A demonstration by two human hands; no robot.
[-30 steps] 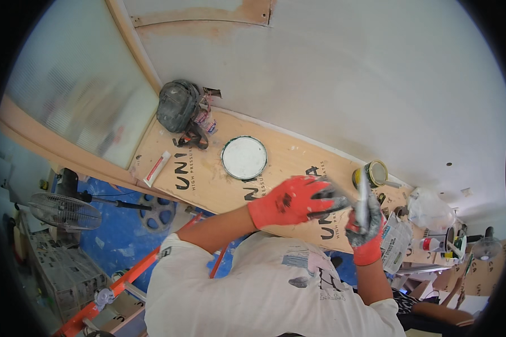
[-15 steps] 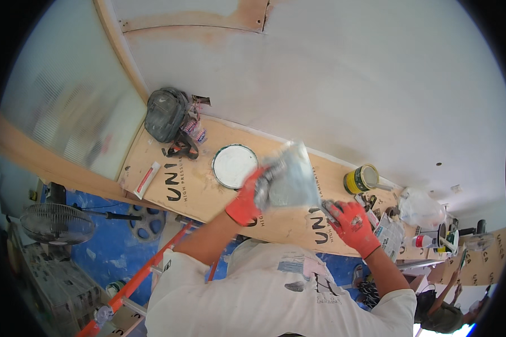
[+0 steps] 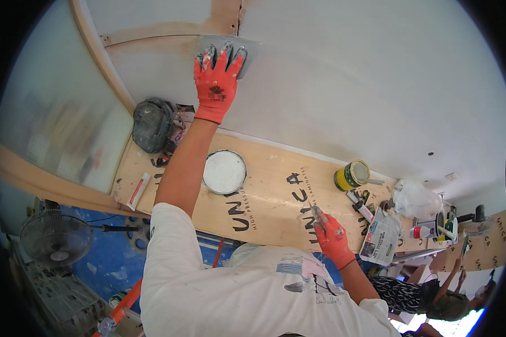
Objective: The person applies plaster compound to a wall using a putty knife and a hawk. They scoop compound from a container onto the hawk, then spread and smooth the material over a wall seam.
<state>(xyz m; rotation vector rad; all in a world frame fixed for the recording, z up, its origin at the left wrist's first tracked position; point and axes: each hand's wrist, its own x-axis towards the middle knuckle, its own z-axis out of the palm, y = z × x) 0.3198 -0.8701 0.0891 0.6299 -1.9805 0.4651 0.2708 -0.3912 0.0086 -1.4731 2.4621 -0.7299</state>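
Observation:
High on the left, my left hand (image 3: 216,84), in a red glove with grey-smeared fingertips, presses a thin flat grey scraper plate (image 3: 247,49) against the white wall (image 3: 343,73). Its fingers are spread over the plate, which lies just below a seam between brownish, patched boards (image 3: 168,31). Above the wooden worktop, my right hand (image 3: 333,236), also red-gloved, is low and closed. Something thin seems to stick out past its fingertips, too small to make out. An open round tub of white paste (image 3: 225,172) stands beneath my left forearm.
A grey backpack (image 3: 152,124) and a white tube (image 3: 138,191) are at the left of the worktop (image 3: 275,219). To the right are a yellow tin (image 3: 351,175), newspaper (image 3: 381,237) and a plastic bag (image 3: 416,199). A fan (image 3: 57,238) stands lower left; another person (image 3: 452,300) is lower right.
My left hand has moved from above the worktop up to the wall, carrying the scraper plate. My right hand has separated from the plate and dropped lower and slightly left.

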